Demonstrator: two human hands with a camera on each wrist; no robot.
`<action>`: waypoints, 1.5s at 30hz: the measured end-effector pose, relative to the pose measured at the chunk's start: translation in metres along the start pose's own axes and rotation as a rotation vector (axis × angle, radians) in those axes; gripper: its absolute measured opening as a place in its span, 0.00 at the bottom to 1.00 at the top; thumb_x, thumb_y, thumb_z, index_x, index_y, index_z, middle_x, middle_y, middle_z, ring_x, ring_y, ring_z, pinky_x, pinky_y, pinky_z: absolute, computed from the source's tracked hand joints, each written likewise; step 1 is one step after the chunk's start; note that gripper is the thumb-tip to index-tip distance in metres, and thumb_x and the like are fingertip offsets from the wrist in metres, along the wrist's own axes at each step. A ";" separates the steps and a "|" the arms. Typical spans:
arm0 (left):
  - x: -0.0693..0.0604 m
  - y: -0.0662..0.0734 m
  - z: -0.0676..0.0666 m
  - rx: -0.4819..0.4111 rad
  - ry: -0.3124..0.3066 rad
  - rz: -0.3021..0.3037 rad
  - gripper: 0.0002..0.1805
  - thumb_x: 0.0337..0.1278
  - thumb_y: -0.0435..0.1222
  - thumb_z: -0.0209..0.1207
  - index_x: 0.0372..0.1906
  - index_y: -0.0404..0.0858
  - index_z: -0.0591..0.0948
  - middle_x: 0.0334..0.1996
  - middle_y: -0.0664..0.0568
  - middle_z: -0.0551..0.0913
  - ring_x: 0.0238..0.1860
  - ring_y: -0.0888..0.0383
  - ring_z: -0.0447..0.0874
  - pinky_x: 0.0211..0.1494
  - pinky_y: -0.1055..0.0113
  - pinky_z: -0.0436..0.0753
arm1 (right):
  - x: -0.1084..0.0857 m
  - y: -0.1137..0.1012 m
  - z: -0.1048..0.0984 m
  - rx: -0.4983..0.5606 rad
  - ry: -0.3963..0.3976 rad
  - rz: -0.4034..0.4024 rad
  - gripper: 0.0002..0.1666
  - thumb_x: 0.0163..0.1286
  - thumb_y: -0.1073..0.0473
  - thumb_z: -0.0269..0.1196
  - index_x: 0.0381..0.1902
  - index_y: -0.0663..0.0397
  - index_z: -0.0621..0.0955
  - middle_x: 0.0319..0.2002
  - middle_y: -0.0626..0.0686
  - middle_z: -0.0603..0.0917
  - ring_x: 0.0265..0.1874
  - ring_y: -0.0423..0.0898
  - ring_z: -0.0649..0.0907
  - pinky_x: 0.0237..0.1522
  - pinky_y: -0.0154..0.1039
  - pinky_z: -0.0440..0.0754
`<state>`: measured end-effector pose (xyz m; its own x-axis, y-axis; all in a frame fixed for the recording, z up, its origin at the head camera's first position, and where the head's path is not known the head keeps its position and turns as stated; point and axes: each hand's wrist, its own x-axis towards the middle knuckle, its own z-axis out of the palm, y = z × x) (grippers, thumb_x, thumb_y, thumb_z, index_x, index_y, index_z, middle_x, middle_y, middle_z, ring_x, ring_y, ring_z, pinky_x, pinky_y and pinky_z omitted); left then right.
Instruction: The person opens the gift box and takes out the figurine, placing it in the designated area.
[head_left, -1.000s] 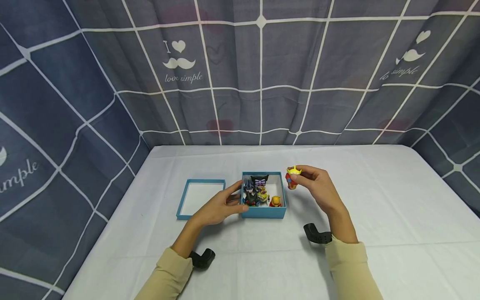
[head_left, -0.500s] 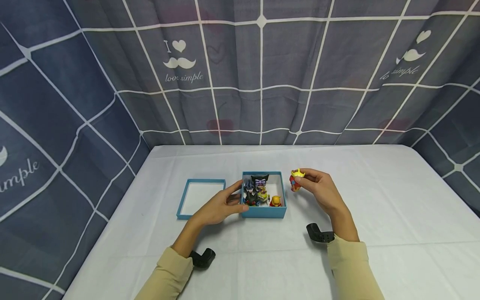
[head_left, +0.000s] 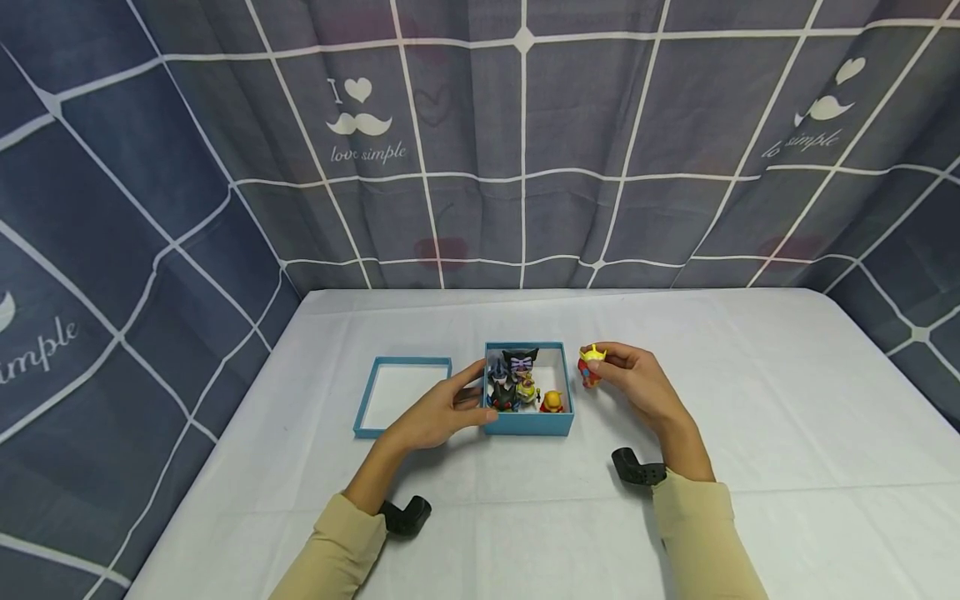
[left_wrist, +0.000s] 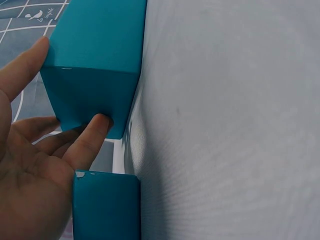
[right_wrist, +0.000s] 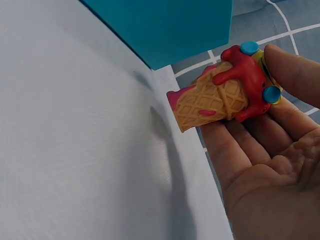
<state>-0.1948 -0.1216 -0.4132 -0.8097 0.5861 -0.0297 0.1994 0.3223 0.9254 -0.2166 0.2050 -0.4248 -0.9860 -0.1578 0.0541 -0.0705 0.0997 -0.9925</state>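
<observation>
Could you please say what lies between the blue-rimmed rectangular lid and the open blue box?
The head view shows the left hand, touching the blue box, between it and the lid.

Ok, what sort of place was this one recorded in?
Probably a makeshift recording booth, though anything beyond it is hidden: checked curtains hang along the back and both sides, a white-clothed table fills the middle, and there are black wrist-worn gadgets.

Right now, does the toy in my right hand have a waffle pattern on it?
Yes, the right wrist view shows a tan waffle grid on the toy in your right hand.
</observation>
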 end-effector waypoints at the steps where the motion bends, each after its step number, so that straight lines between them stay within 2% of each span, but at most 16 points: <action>1: 0.000 0.000 0.000 0.001 0.000 -0.001 0.47 0.66 0.44 0.63 0.80 0.41 0.48 0.78 0.46 0.48 0.72 0.44 0.61 0.71 0.55 0.66 | 0.000 0.000 0.000 -0.005 0.002 0.004 0.23 0.72 0.63 0.61 0.59 0.74 0.76 0.42 0.54 0.85 0.41 0.43 0.83 0.48 0.30 0.79; 9: 0.001 0.001 0.001 0.008 0.001 -0.002 0.48 0.65 0.44 0.64 0.80 0.41 0.48 0.78 0.47 0.48 0.72 0.44 0.61 0.71 0.55 0.66 | 0.000 0.004 -0.001 -0.019 0.019 -0.007 0.22 0.72 0.64 0.61 0.58 0.73 0.77 0.51 0.59 0.83 0.44 0.39 0.83 0.48 0.28 0.80; 18: 0.000 0.000 0.000 0.013 0.004 0.000 0.47 0.65 0.44 0.63 0.80 0.42 0.48 0.78 0.46 0.48 0.71 0.44 0.62 0.71 0.55 0.66 | 0.001 0.007 0.000 -0.027 0.012 0.007 0.21 0.70 0.64 0.62 0.57 0.70 0.78 0.49 0.56 0.84 0.44 0.40 0.83 0.49 0.29 0.79; 26: 0.000 0.000 -0.001 0.011 -0.001 0.004 0.47 0.66 0.44 0.63 0.80 0.41 0.48 0.78 0.45 0.48 0.72 0.43 0.61 0.71 0.54 0.66 | 0.000 0.006 -0.002 -0.009 -0.012 0.014 0.23 0.71 0.63 0.61 0.60 0.72 0.76 0.56 0.66 0.80 0.47 0.40 0.83 0.52 0.29 0.78; 30: -0.001 0.000 -0.001 0.009 -0.003 0.005 0.47 0.66 0.44 0.63 0.80 0.41 0.48 0.78 0.45 0.48 0.72 0.43 0.61 0.71 0.54 0.66 | -0.001 0.005 -0.003 -0.012 -0.021 0.012 0.23 0.71 0.63 0.61 0.60 0.72 0.76 0.58 0.67 0.78 0.49 0.40 0.82 0.53 0.28 0.77; 45: 0.001 -0.002 -0.001 -0.002 -0.002 0.002 0.47 0.65 0.44 0.63 0.80 0.40 0.48 0.78 0.46 0.48 0.72 0.43 0.61 0.71 0.54 0.66 | -0.002 0.004 -0.004 -0.047 -0.037 0.007 0.22 0.69 0.63 0.63 0.59 0.69 0.78 0.53 0.62 0.81 0.48 0.42 0.79 0.50 0.29 0.76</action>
<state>-0.1963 -0.1223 -0.4146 -0.8080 0.5885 -0.0290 0.1996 0.3197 0.9263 -0.2151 0.2097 -0.4280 -0.9803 -0.1930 0.0428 -0.0720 0.1470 -0.9865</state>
